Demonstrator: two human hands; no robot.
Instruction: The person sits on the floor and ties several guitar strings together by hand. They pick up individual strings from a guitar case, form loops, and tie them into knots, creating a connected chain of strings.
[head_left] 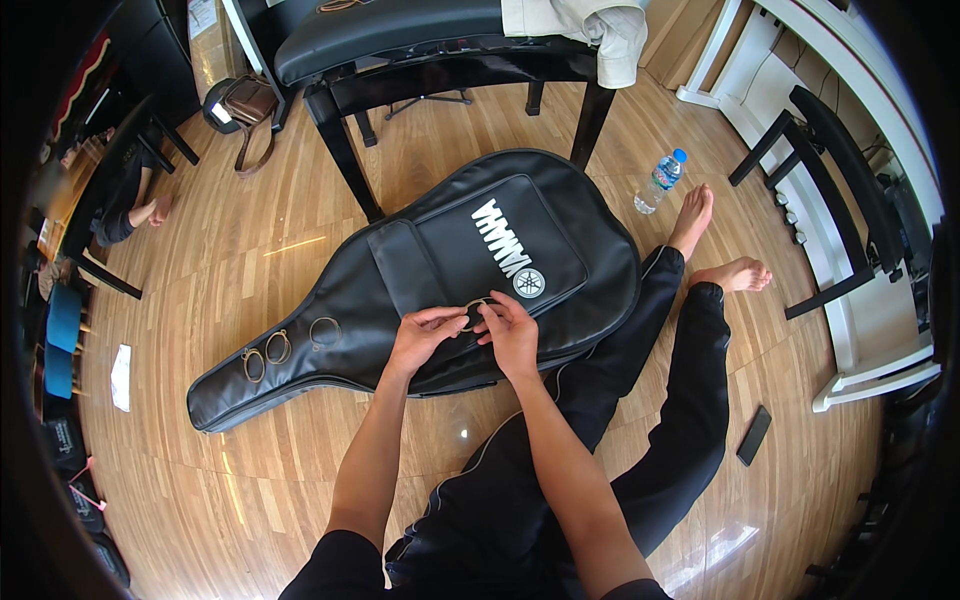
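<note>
A black guitar gig bag (335, 265) lies flat on the wooden floor in front of me, its narrow neck end at the lower left. Over its wide body, my left hand (424, 338) and my right hand (513, 336) meet with fingers pinched on a small coiled guitar string (471, 328). Fingertips hide part of that loop. On the bag's neck lie more string coils: a pair side by side, one coil (253, 366) and another coil (278, 347), plus a thinner coil (325, 333) nearer my left hand.
A black padded bench (400, 50) stands beyond the bag, with a pale cloth (590, 25) over it. A water bottle (660, 182) stands right of the bag, near my bare feet. A phone (754, 435) lies at right, white paper (121, 378) at left. Another person's hand (157, 211) shows far left.
</note>
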